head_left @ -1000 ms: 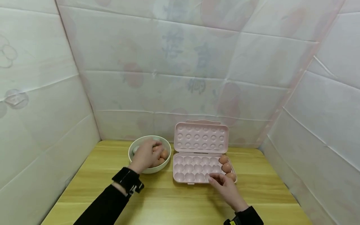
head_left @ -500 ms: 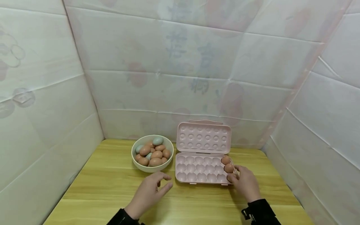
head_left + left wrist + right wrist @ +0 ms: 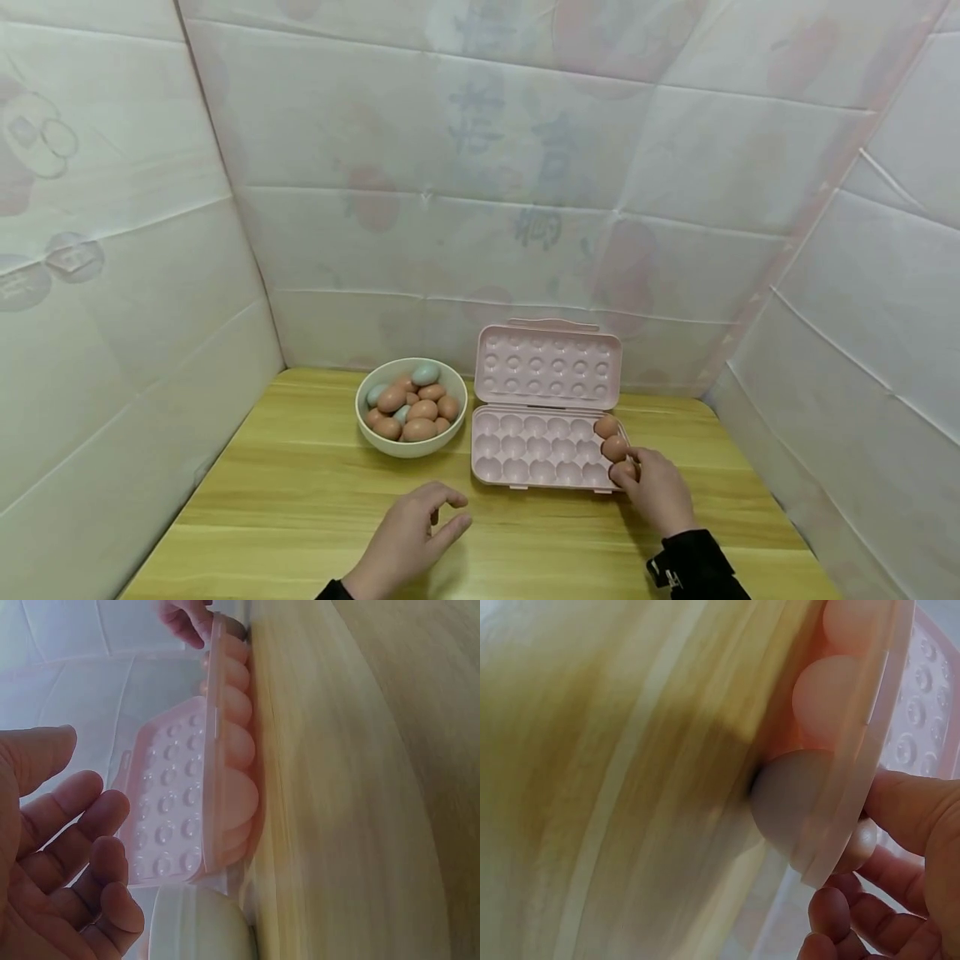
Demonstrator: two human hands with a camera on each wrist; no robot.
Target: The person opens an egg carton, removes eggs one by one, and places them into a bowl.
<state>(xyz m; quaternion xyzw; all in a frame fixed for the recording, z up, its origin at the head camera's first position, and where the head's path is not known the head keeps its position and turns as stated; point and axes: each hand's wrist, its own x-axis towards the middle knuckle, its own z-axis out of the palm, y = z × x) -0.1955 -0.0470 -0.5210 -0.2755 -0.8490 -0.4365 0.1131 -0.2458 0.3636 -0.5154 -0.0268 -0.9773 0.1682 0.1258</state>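
Observation:
My right hand [image 3: 662, 493] is at the front right corner of the pink plastic egg box [image 3: 516, 482]. Between its thumb and fingers it holds a brown egg [image 3: 861, 847], which sits in the corner cup. Two more brown eggs [image 3: 614, 448] stand behind that one in the right-hand column; the other cups hold none. The box's lid [image 3: 547, 367] is raised and leans back. My left hand [image 3: 411, 531] hovers over the table in front of the bowl, fingers loosely bent and nothing in them. In the left wrist view its palm [image 3: 45, 907] shows bare.
A cream bowl [image 3: 408, 450] heaped with brown and pale blue-green eggs [image 3: 422, 410] stands left of the box. All this rests on a wood-grain table [image 3: 300, 492]. Pale printed sheets [image 3: 450, 250] wall in the back and both sides.
My left hand has drawn back from the bowl toward the table's front. My right hand has moved right, from above the box's front row to the corner egg.

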